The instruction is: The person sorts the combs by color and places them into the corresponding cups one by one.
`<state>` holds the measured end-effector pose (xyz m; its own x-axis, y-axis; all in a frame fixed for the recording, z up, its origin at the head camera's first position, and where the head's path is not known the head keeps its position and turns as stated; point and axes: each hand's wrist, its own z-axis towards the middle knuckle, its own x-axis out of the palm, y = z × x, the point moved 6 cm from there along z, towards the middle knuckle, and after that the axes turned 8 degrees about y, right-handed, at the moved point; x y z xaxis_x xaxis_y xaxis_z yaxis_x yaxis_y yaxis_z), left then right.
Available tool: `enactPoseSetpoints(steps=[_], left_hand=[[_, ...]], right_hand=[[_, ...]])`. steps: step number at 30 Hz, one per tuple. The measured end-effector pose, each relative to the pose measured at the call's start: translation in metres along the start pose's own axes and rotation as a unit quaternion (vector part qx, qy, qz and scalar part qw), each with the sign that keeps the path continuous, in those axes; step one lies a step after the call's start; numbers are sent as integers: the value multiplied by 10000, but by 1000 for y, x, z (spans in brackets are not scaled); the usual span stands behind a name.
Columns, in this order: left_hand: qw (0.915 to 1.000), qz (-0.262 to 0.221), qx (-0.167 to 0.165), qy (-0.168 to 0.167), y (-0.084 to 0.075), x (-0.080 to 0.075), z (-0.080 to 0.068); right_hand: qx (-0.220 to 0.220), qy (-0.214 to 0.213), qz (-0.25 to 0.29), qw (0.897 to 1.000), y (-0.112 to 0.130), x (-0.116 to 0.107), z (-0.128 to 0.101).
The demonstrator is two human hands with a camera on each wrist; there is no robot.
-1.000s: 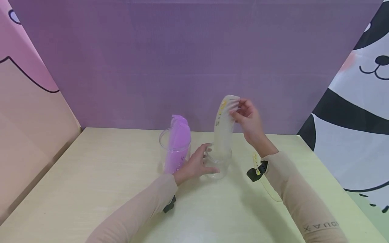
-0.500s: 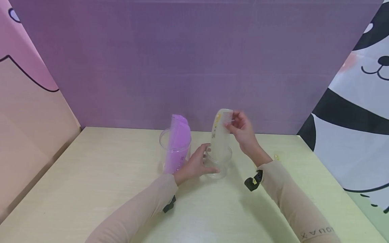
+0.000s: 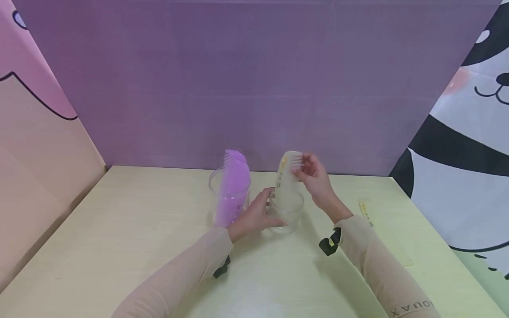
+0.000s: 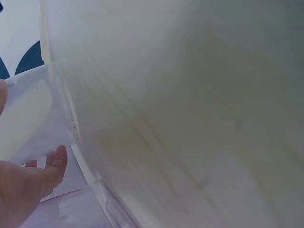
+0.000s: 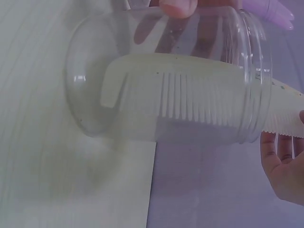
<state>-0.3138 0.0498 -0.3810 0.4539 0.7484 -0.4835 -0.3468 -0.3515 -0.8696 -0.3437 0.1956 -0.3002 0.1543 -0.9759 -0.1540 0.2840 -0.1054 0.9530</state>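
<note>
A clear plastic jar stands on the table, gripped from its left side by my left hand. Through its wall in the right wrist view, the pale translucent comb shows with its lower end inside, near the base. My right hand pinches the upper part of this comb by its toothed side; yellow decoration runs along the comb's smooth back. Left of the jar, a second clear jar holds a purple comb upright. In the left wrist view a blurred pale surface covers most of the picture.
On the right of the pale wooden table, another translucent comb with yellow decoration lies flat, partly behind the right sleeve. A purple panel rises along the table's back edge.
My right hand has come down and slightly left, lowering the pale comb deeper into the jar. The left hand stays on the jar. The right sleeve uncovers more of the flat comb.
</note>
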Motion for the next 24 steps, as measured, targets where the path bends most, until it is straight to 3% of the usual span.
enactPoseSetpoints(steps=[24], left_hand=[[9999, 76, -130, 30, 1, 1, -1]], right_hand=[[362, 193, 220, 9989, -20, -5, -1]])
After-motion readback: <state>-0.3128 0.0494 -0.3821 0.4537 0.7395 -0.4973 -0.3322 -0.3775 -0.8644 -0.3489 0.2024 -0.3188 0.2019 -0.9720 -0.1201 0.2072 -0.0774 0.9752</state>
